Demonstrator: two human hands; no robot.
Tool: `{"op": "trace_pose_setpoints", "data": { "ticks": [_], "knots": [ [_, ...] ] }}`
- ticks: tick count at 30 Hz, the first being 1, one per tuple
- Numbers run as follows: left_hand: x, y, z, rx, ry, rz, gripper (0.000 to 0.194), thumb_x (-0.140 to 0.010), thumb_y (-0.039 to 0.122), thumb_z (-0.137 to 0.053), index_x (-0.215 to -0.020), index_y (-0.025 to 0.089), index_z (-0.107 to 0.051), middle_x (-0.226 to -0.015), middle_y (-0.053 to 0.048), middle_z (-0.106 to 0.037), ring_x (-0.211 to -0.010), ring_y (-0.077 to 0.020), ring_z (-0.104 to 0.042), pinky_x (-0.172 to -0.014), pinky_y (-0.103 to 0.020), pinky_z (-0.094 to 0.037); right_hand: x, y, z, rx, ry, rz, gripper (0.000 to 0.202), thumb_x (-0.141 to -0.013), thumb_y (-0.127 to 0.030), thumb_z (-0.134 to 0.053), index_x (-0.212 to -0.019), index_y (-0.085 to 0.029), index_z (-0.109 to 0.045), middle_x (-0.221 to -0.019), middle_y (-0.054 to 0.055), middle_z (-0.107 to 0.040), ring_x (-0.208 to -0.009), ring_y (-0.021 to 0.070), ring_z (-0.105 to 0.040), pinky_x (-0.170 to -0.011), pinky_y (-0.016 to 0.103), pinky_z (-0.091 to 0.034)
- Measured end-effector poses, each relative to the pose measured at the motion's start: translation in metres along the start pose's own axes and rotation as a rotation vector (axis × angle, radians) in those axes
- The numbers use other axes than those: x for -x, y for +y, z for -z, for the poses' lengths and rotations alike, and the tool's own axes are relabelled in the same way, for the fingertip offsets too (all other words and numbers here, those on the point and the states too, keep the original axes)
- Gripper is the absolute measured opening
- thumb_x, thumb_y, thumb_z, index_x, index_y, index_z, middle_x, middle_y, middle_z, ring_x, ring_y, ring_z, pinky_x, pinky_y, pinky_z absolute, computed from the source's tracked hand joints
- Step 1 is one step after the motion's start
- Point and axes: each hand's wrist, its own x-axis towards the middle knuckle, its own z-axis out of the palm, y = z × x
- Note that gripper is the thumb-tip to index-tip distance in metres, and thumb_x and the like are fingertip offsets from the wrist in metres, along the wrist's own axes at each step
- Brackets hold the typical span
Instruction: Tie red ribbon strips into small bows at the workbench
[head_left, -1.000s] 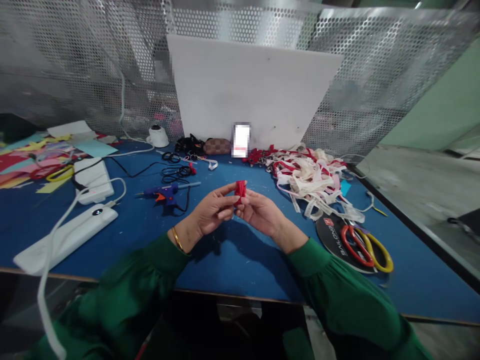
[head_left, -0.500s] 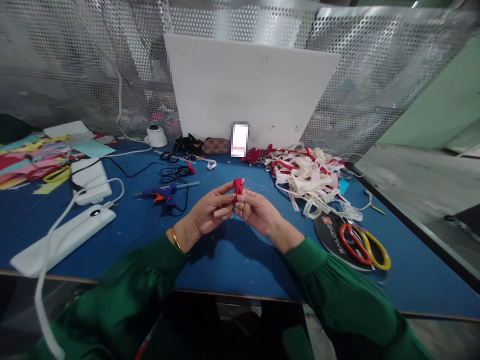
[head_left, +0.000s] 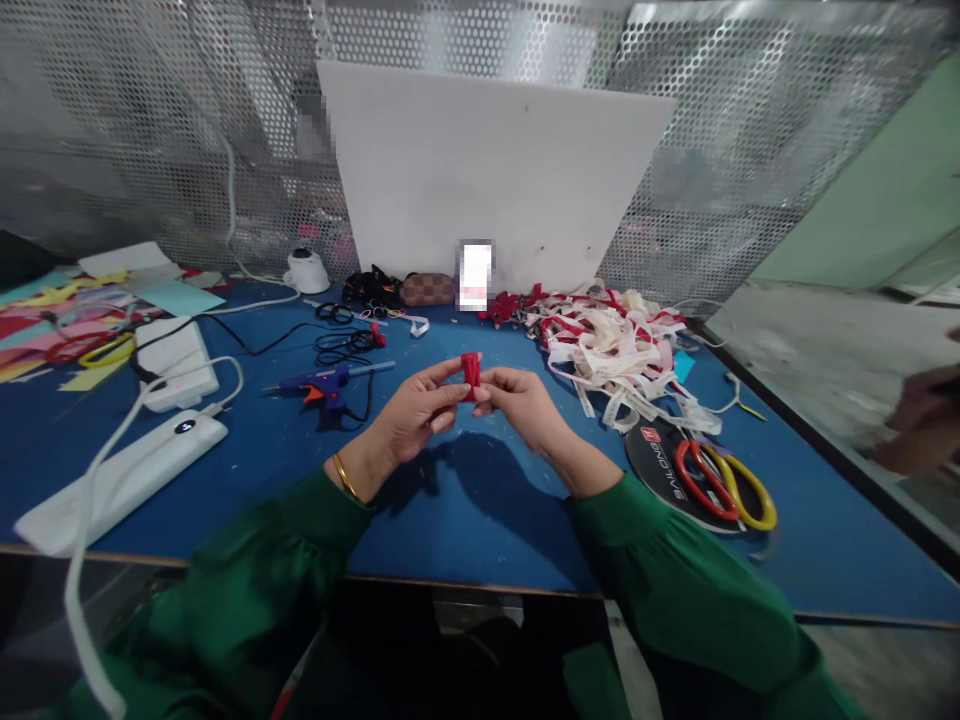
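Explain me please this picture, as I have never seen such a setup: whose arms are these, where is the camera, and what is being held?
There is no robot: a person in green sleeves works with bare hands. The camera is worn on the head, looking forward and down. The left hand and right hand pinch a small red fabric piece above a blue table. On the table, a blue glue gun lies to the left; to the right are a heap of ribbons and scissors with red and yellow handles. A white board stands behind.
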Motion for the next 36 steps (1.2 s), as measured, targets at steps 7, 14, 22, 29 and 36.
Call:
{"op": "trace_pose_setpoints", "data": {
  "ticks": [7, 14, 22, 29, 36],
  "knots": [
    [-0.004, -0.007, 0.002, -0.248, 0.045, -0.109, 0.056, -0.077, 0.027, -0.073, -0.13, 0.014, -0.059, -0.091, -0.011, -0.076, -0.032, 0.0007, -0.036, -0.034, -0.017, -0.025, 0.004, -0.014, 0.013, 0.517, 0.15, 0.212, 0.019, -0.088, -0.026, -0.05, -0.071, -0.019, -0.055, -0.058, -0.003, -0.056, -0.053, 0.0105, -0.051, -0.056, 0.024, -0.036],
    [-0.003, -0.014, -0.003, -0.451, 0.126, -0.21, 0.053, -0.08, 0.029, -0.068, -0.13, 0.013, -0.06, -0.085, -0.007, -0.075, -0.03, -0.0024, -0.039, -0.031, -0.019, -0.03, 0.01, -0.012, 0.003, 0.49, 0.196, 0.305, 0.018, -0.089, -0.023, -0.049, -0.074, -0.019, -0.056, -0.063, -0.002, -0.056, -0.059, 0.0124, -0.051, -0.059, 0.025, -0.036],
    [-0.004, -0.024, -0.003, -0.548, 0.09, -0.263, 0.041, -0.082, 0.03, -0.065, -0.119, 0.014, -0.068, -0.048, 0.006, -0.053, -0.03, -0.0052, -0.04, -0.031, -0.017, -0.029, 0.017, -0.009, -0.009, 0.769, 0.17, 0.532, 0.021, -0.095, -0.022, -0.044, -0.078, -0.019, -0.056, -0.076, 0.003, -0.058, -0.073, 0.0151, -0.054, -0.066, 0.026, -0.038],
    [-0.002, -0.023, -0.005, -0.568, 0.105, -0.295, 0.035, -0.081, 0.026, -0.064, -0.114, 0.018, -0.072, -0.061, 0.002, -0.064, -0.037, -0.0061, -0.042, -0.037, -0.019, -0.032, 0.019, -0.011, -0.008, 1.272, 0.102, 0.671, 0.027, -0.098, -0.022, -0.039, -0.083, -0.018, -0.062, -0.081, 0.006, -0.061, -0.068, 0.0165, -0.049, -0.066, 0.031, -0.031],
    [-0.002, -0.022, -0.006, -0.57, 0.156, -0.285, 0.037, -0.084, 0.034, -0.064, -0.116, 0.017, -0.071, -0.049, 0.005, -0.053, -0.034, -0.0066, -0.039, -0.035, -0.02, -0.03, 0.019, -0.014, -0.006, 1.259, 0.075, 0.694, 0.028, -0.098, -0.024, -0.039, -0.088, -0.017, -0.064, -0.085, 0.007, -0.062, -0.078, 0.0181, -0.053, -0.074, 0.033, -0.032]
  ]
}}
